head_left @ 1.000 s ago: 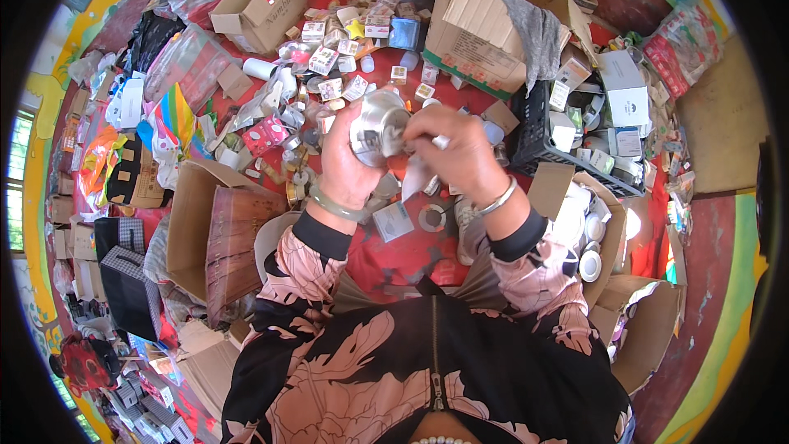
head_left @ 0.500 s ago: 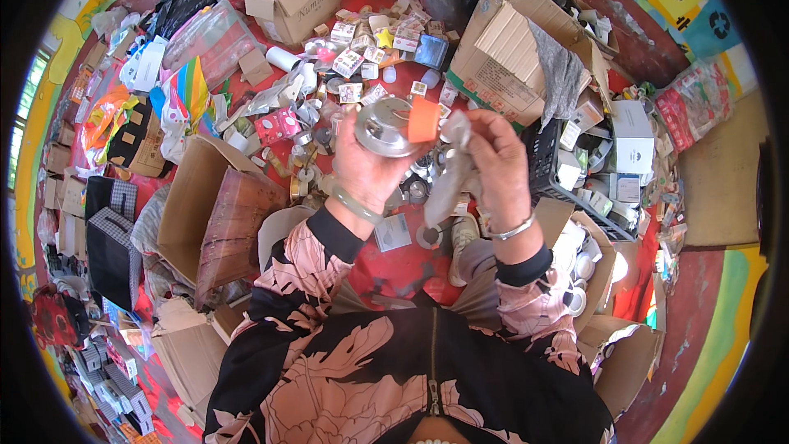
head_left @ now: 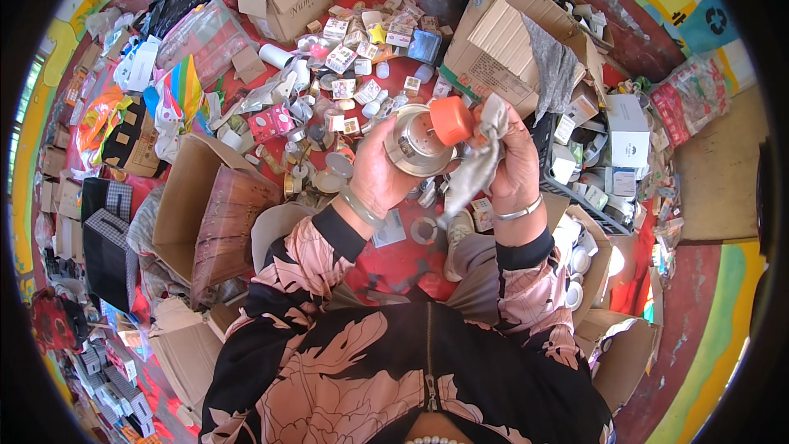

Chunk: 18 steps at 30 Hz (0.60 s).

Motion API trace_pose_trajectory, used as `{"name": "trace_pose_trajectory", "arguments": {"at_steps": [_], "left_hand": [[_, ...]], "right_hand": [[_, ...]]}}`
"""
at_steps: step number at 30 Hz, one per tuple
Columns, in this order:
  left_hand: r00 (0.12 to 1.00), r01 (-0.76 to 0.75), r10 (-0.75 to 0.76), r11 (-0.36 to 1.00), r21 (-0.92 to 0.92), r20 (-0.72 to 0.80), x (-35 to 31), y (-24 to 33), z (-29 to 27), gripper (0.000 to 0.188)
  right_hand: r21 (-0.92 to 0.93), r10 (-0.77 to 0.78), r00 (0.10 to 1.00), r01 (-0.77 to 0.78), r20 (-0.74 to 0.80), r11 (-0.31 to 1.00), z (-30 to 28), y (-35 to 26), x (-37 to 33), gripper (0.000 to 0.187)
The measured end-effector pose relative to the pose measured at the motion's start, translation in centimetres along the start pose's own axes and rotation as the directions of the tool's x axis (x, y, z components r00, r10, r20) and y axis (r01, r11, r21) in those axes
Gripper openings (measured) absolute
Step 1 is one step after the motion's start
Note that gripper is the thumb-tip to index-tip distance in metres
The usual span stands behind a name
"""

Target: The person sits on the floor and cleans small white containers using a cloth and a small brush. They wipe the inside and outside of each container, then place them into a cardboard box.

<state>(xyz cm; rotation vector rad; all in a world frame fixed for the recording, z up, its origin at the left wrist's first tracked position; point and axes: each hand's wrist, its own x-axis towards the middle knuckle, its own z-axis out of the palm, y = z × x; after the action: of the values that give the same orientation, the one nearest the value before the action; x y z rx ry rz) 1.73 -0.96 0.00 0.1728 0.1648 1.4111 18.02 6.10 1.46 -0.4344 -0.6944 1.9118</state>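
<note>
My left hand (head_left: 380, 174) is closed round the edge of a round silvery metal dish-like piece (head_left: 405, 152), its flat face turned up. An orange cup-shaped part (head_left: 451, 121) sticks out at the far right side of that piece. Whether the two are joined cannot be told. In my right hand (head_left: 519, 166) a crumpled grey cloth (head_left: 472, 185) is pinched, its loose end hanging down toward my knees. The cloth's upper part lies right beside the orange part; whether they touch is unclear.
Small printed boxes (head_left: 340, 59) and loose parts are heaped on the red floor ahead. An open carton (head_left: 185, 205) stands at my left, and a large tilted carton (head_left: 493, 53) at the far right. A black crate (head_left: 604, 215) full of boxes and parts sits at my right.
Both hands have shifted slightly to the right, my left one also downward. The metal piece and its orange part have tilted and moved right. The cloth has swung closer to my right palm.
</note>
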Motion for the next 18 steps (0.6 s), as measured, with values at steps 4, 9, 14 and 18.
{"name": "trace_pose_trajectory", "arguments": {"at_steps": [4, 9, 14, 18], "left_hand": [[0.999, 0.049, -0.049, 0.998, 0.039, 0.002, 0.5, 0.1, -1.0, 0.042], [0.996, 0.07, -0.052, 0.962, 0.266, -0.075, -0.1, -0.5, -1.3, 0.039], [0.997, 0.07, -0.066, 0.983, 0.17, -0.032, 0.3, -0.7, -1.9, 0.038], [0.998, 0.015, -0.013, 0.999, 0.04, -0.067, 0.9, -0.4, -2.7, 0.041]], "right_hand": [[0.007, 0.08, 0.978, -0.083, 0.191, 0.997, -0.6, -0.5, 0.0, 0.025], [-0.086, 0.084, 0.992, -0.075, 0.099, 0.993, -0.6, -2.8, -0.3, 0.015], [-0.493, -0.034, 0.989, -0.042, -0.144, 0.869, 1.0, -2.7, -0.4, 0.021], [-0.549, 0.0, 0.991, -0.074, -0.134, 0.833, 1.6, -2.1, -0.9, 0.025]]}}
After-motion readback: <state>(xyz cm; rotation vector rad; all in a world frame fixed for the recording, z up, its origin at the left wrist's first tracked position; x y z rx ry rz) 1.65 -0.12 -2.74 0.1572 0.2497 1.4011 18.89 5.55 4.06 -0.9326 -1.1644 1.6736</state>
